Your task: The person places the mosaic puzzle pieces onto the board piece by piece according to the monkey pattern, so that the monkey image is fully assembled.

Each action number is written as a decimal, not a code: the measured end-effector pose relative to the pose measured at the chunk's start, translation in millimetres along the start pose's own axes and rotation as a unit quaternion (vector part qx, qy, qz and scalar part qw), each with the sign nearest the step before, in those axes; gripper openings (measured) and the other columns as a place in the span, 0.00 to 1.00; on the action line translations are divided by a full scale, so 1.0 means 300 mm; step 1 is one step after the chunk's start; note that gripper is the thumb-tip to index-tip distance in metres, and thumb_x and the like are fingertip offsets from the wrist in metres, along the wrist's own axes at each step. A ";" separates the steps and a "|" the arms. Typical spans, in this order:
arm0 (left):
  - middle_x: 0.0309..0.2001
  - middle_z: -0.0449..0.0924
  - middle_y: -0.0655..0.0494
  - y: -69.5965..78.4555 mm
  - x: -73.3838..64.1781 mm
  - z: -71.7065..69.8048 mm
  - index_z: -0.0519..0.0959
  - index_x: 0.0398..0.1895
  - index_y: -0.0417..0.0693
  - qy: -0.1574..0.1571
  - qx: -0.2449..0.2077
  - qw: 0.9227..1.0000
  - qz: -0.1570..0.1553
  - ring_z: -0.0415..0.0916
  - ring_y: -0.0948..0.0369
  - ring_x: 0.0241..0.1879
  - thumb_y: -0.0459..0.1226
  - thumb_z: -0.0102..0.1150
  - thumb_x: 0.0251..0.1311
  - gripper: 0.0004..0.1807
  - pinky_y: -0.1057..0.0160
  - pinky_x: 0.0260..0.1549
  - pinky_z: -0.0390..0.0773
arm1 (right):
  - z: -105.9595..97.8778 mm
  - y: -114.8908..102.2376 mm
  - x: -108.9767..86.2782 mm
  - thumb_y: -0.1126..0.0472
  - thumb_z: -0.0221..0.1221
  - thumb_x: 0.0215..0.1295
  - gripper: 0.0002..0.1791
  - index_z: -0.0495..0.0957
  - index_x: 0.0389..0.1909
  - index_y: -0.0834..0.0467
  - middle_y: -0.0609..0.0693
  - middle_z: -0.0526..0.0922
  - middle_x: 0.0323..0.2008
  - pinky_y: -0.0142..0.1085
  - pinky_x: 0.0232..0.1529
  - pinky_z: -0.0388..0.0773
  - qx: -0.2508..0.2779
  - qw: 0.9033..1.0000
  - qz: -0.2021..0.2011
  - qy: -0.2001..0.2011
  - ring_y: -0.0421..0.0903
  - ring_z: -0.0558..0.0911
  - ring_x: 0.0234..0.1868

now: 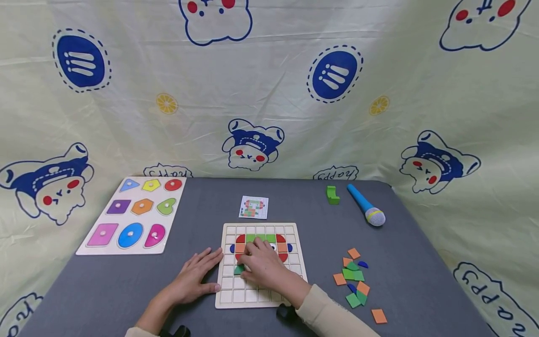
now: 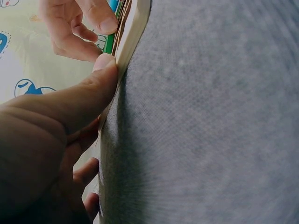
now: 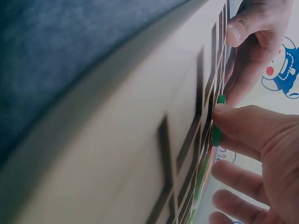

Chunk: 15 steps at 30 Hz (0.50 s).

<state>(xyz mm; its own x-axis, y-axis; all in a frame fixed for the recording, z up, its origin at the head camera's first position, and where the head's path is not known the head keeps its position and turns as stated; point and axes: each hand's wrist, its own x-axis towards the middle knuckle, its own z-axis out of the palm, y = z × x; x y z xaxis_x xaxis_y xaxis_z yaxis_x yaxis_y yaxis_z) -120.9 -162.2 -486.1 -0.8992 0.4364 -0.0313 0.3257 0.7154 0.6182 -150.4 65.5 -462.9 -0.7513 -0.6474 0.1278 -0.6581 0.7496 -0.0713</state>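
A pale wooden grid board (image 1: 229,297) lies on the grey table, with green, red, orange and blue tiles set in its upper cells. My left hand (image 1: 193,276) rests against the board's left edge, fingers stretched out and thumb touching the rim. Over the middle of the board, my right hand (image 1: 264,266) pinches a green tile (image 1: 238,269) at a cell below the coloured pattern. In the right wrist view the thumb presses on this green tile (image 3: 217,133), a finger behind it. Part of the pattern is hidden under the right hand.
Several loose tiles (image 1: 351,301) lie scattered to the board's right. A small pattern card (image 1: 253,207) sits behind the board. Back left is a white knobbed shape puzzle (image 1: 98,217); back right are a green block (image 1: 332,195) and a blue toy microphone (image 1: 361,199).
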 end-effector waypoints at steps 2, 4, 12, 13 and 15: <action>0.72 0.59 0.50 0.000 -0.001 0.000 0.63 0.69 0.47 0.002 0.002 1.000 0.002 0.49 0.43 0.72 0.52 0.65 0.51 0.43 0.34 0.67 0.45 | -0.002 0.000 0.000 0.47 0.66 0.54 0.12 0.84 0.40 0.42 0.41 0.75 0.37 0.33 0.42 0.65 -0.001 1.000 -0.001 -0.003 0.40 0.65 0.40; 0.72 0.59 0.51 0.000 -0.001 0.000 0.62 0.69 0.47 0.002 0.004 1.000 0.002 0.49 0.43 0.72 0.51 0.65 0.51 0.43 0.34 0.66 0.45 | -0.003 0.000 0.000 0.47 0.66 0.54 0.12 0.84 0.40 0.42 0.41 0.75 0.37 0.33 0.42 0.65 -0.001 1.000 -0.002 -0.005 0.40 0.65 0.39; 0.72 0.59 0.51 0.000 0.002 0.000 0.62 0.69 0.47 -0.003 0.006 1.000 0.001 0.49 0.43 0.72 0.51 0.65 0.52 0.43 0.34 0.66 0.45 | -0.005 0.002 0.002 0.47 0.67 0.54 0.12 0.84 0.40 0.42 0.41 0.76 0.37 0.33 0.42 0.66 -0.001 1.000 -0.008 -0.004 0.40 0.66 0.40; 0.72 0.59 0.51 0.000 0.003 0.000 0.62 0.69 0.47 -0.004 0.005 1.000 0.000 0.49 0.43 0.73 0.51 0.65 0.52 0.43 0.34 0.66 0.45 | -0.004 0.002 0.002 0.47 0.66 0.54 0.12 0.84 0.41 0.42 0.41 0.76 0.37 0.34 0.42 0.66 -0.002 1.000 -0.009 -0.004 0.40 0.66 0.40; 0.72 0.59 0.51 -0.001 0.003 0.000 0.62 0.69 0.47 -0.005 0.004 1.000 -0.001 0.49 0.43 0.73 0.51 0.65 0.52 0.43 0.34 0.67 0.45 | -0.004 0.003 0.002 0.47 0.66 0.55 0.12 0.84 0.41 0.41 0.41 0.76 0.38 0.34 0.42 0.66 -0.003 1.000 -0.008 -0.005 0.40 0.66 0.40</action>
<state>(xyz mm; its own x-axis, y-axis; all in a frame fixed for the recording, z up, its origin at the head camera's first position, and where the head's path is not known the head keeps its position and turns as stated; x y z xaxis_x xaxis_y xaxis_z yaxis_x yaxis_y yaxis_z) -121.9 -161.9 -486.2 -0.8968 0.4407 -0.0401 0.3269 0.7208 0.6112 -151.3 66.0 -461.8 -0.7410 -0.6609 0.1189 -0.6700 0.7397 -0.0634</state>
